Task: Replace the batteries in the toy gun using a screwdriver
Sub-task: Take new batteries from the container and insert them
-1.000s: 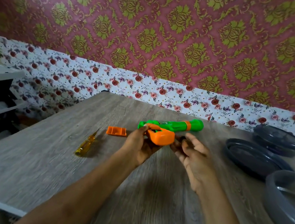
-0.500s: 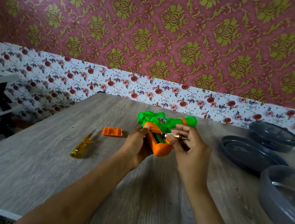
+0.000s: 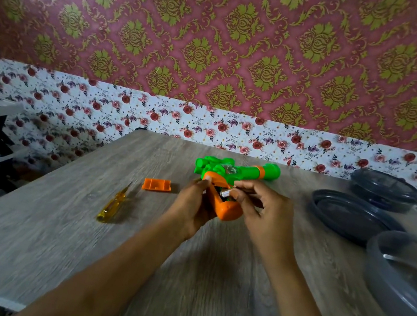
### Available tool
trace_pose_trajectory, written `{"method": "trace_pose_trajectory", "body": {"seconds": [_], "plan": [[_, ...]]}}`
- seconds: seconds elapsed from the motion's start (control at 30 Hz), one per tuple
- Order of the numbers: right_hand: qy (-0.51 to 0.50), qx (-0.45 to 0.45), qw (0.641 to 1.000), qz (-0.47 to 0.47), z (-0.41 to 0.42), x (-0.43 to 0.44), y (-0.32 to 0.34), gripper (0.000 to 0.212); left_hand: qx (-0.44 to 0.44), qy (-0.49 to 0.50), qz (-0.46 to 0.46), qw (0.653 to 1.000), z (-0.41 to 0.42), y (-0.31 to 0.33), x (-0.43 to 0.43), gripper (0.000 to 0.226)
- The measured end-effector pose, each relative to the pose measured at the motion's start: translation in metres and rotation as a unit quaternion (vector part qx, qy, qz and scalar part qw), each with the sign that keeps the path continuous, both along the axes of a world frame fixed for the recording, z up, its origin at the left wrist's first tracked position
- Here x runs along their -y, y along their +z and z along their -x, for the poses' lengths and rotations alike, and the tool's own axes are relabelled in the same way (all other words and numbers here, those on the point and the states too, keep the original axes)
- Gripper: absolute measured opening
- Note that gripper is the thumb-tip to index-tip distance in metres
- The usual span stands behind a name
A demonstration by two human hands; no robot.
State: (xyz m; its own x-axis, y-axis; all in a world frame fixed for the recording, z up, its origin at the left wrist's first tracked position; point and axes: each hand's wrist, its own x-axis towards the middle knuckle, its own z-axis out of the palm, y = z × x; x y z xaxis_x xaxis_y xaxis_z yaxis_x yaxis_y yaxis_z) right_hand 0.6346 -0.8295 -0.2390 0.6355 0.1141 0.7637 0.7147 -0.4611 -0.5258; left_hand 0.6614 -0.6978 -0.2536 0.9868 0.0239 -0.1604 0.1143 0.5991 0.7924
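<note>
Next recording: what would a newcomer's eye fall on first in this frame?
The bright green and orange toy gun, at the middle of the wooden table: the left hand grips its orange handle while the right hand pinches a small silvery piece, likely a battery, at the open compartment. To the left lie the orange cover and, nearer, the yellow screwdriver, both untouched.

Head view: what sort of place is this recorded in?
Most likely a room in a home: floral wallpaper on the wall, a wood-grain table used as a worktop, and grey plastic food containers set aside at the right.
</note>
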Motion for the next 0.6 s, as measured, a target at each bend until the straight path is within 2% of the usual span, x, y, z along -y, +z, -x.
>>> {"method": "trace_pose_trajectory", "body": {"seconds": [0.27, 0.47, 0.6], "plan": [[-0.048, -0.016, 0.998, 0.03, -0.0002, -0.0038, -0.0052, 0.025, -0.002, -0.011, -0.01, 1.0, 0.0036, 0.0008, 0.0019, 0.039], [0.01, -0.11, 0.994, -0.006, -0.0059, 0.0002, -0.0049, 0.011, -0.006, -0.018, -0.012, 1.0, 0.0035, -0.0008, 0.0032, 0.033], [0.059, -0.166, 0.983, -0.045, -0.006, 0.0014, -0.0015, 0.02, -0.01, -0.014, -0.023, 1.0, 0.0036, -0.0012, 0.0031, 0.034]]}}
